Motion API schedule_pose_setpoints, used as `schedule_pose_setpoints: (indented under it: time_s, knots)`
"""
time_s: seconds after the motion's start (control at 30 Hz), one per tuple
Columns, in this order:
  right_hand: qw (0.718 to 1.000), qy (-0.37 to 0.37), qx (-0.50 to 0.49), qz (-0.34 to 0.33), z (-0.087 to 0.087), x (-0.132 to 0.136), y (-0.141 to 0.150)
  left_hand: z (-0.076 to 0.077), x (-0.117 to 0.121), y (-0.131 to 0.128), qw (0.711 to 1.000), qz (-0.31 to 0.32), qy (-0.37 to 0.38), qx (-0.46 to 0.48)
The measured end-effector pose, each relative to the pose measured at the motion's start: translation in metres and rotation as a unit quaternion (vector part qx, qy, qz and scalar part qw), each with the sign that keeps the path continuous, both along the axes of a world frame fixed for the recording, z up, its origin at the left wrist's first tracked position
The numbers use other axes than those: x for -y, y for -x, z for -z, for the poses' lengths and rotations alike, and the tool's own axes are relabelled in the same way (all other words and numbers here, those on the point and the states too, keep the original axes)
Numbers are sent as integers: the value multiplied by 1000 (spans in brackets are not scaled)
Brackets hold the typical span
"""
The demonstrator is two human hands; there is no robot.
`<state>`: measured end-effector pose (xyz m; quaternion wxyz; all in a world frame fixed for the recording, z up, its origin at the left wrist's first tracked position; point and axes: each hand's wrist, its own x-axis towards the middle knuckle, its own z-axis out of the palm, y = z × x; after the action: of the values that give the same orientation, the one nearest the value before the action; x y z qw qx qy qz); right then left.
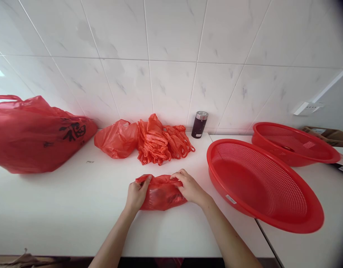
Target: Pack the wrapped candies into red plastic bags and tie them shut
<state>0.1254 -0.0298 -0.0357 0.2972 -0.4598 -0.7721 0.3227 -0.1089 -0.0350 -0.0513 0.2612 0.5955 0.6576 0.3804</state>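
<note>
A small red plastic bag (pixel 162 195) lies on the white table with something bulky inside that I cannot make out. My left hand (pixel 137 191) pinches the bag's upper left edge between thumb and fingers. On the opposite side, my right hand (pixel 189 186) grips the upper right edge, its fingers bent over the plastic. Just behind the bag is a heap of crumpled red plastic bags (pixel 153 143). To its left a puffed red plastic bag (pixel 117 139) touches the heap.
A large full red bag (pixel 34 137) with black lettering stands at the far left. Two red plastic colanders (pixel 255 178) occupy the right side. A dark tumbler (pixel 199 125) with a metal lid stands by the tiled wall (pixel 174 85). A power socket (pixel 308 108) and cardboard box (pixel 327 136) are further right.
</note>
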Motion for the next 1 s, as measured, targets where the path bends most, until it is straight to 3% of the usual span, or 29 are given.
schedule_pose_setpoints:
  time_s: [0.27,0.53,0.8,1.0]
  knots:
    - [999,-30,-1,41,29,-12,4,9,-12,0,989,-14,30,-145]
    - [983,-92,111,113,43,-18,10,12,-24,-4,961,12,-2,-278]
    - [965,-109,166,169,48,-22,21,17,-33,-3,946,8,-36,-322]
    - [970,-93,128,185,45,-14,20,20,-32,-2,945,2,-35,-324]
